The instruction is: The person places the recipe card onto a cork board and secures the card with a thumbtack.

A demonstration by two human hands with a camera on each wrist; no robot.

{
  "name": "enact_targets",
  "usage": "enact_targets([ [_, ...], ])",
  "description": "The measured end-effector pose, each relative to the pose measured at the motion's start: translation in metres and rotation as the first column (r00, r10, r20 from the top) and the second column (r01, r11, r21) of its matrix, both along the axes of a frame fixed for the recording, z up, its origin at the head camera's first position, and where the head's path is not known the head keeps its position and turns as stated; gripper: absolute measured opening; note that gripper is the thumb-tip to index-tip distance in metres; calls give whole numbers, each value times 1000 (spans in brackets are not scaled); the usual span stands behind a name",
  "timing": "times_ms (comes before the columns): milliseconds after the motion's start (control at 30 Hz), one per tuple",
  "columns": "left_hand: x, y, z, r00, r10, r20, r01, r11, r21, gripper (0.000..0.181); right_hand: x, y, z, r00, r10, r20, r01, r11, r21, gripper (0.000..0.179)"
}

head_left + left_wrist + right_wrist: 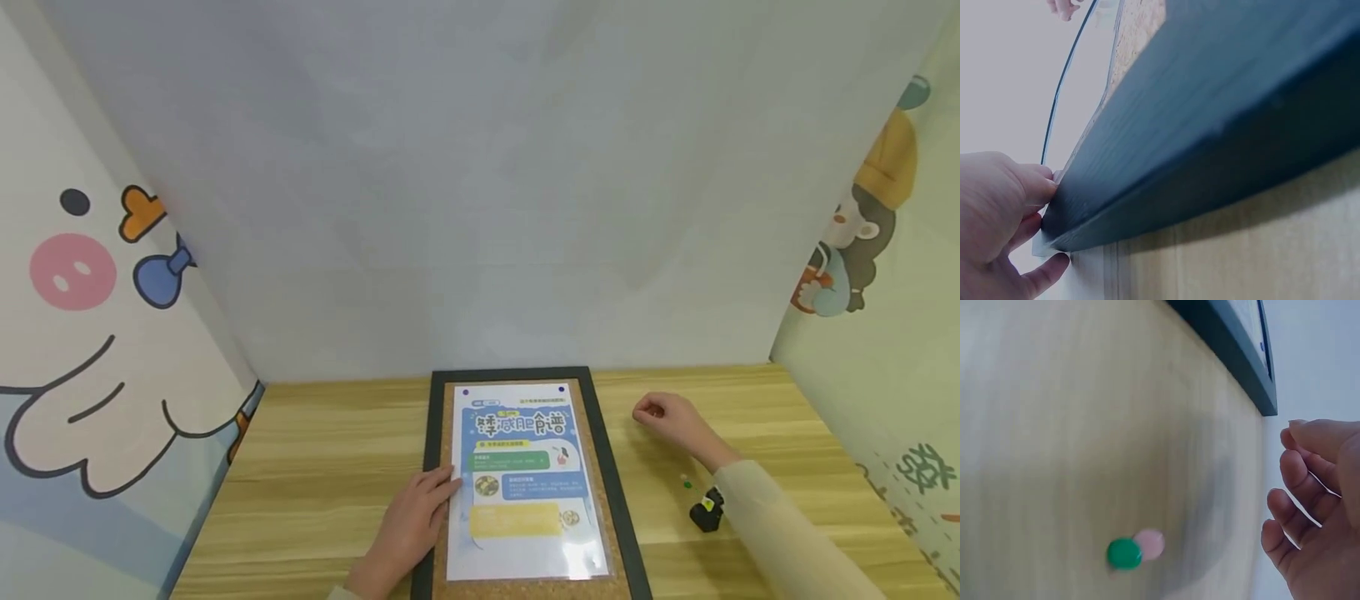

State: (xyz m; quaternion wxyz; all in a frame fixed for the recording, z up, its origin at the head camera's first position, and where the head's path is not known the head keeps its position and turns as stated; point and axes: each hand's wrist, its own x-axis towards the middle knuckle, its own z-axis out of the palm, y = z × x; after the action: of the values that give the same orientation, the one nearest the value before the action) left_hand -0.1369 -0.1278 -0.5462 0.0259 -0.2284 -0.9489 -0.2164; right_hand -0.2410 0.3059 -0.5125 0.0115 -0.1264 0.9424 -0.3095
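A black-framed cork board [532,590] lies on the table with a printed sheet [517,562] on it. Purple [465,392] and dark blue [561,389] pushpins sit at the sheet's top corners. My left hand [408,521] grips the board's left side, its fingers over the frame [1147,137] and its thumb low at the outer side. Right of the board, my right hand [678,423] is raised over the table, thumb and forefinger tips close together and the other fingers loosely bent. Nothing shows between them. Below it lie a green pushpin [1124,553] and a pink pushpin [1151,544].
A small black object [707,512] with a yellow label lies beside the right forearm, near the two loose pushpins. The wood-grain table [322,467] meets a pale wall [480,208] at the back. Printed side walls [885,392] stand left and right.
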Motion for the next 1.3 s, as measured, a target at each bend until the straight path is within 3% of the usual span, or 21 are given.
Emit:
enact_targets([
  [400,0,-1,2,1000,-1,-27,1,1000,24,33,38,29,-6,996,-3,88,-2,999,53,14],
  [600,-1,-1,0,1000,2,-31,-2,1000,24,33,53,40,-15,991,3,130,-3,1000,-1,14],
  [700,-1,0,1,1000,8,-15,-8,1000,17,33,60,43,-17,996,18,90,-16,999,-28,11],
  [833,-1,0,1,1000,12,9,-12,1000,10,34,68,46,-20,998,-2,60,4,999,-33,10],
  [933,0,0,1,1000,10,17,-10,1000,14,35,72,48,-21,996,-43,82,46,998,-34,11],
  [1300,0,1,2,1000,0,-8,0,999,35,33,80,52,-23,988,-116,106,121,992,-42,16],
])
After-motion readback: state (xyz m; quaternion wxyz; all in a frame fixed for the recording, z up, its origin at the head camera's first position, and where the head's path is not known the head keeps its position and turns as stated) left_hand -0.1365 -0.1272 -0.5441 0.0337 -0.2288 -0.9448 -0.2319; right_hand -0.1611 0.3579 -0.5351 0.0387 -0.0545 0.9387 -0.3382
